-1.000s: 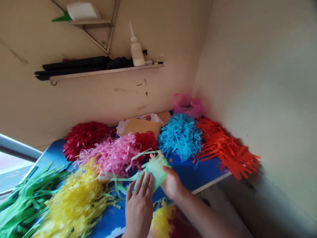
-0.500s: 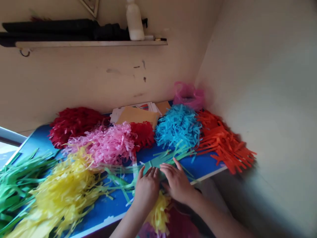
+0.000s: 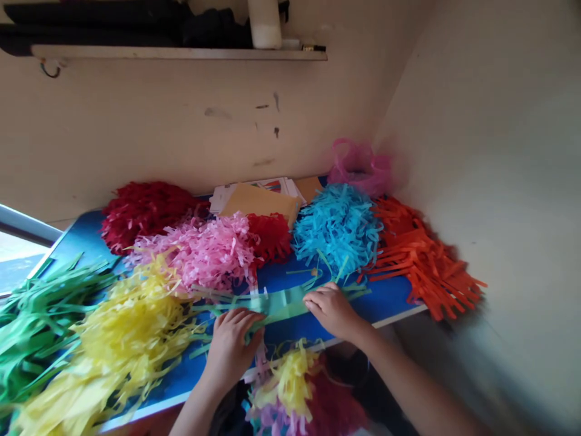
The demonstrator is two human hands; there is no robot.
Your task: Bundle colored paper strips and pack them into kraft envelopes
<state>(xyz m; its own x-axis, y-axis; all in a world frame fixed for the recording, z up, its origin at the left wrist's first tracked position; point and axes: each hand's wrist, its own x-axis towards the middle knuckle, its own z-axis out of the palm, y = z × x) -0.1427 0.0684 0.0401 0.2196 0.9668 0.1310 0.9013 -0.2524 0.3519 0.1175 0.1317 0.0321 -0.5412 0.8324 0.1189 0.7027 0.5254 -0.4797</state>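
Strip: the pale green paper strip (image 3: 285, 304) lies across the front of the table (image 3: 393, 293), between the two hands, its fringe spilling past both; the pink pile (image 3: 213, 251) and blue pile (image 3: 340, 233) sit just behind it.
Left hand (image 3: 232, 342): fingers close together and bent over the strip's left part, paper showing between them and the thumb, seemingly a light pinch.
Right hand (image 3: 333, 310): fingers curled together at the strip's right part; the tips are hidden, so pinching or pressing cannot be told.
Feel: probably very light, limp, easily creased and torn, little given to slipping.
Hold: best by the uncut middle band, both sides, gently; the thin fringe would likely rip if tugged.
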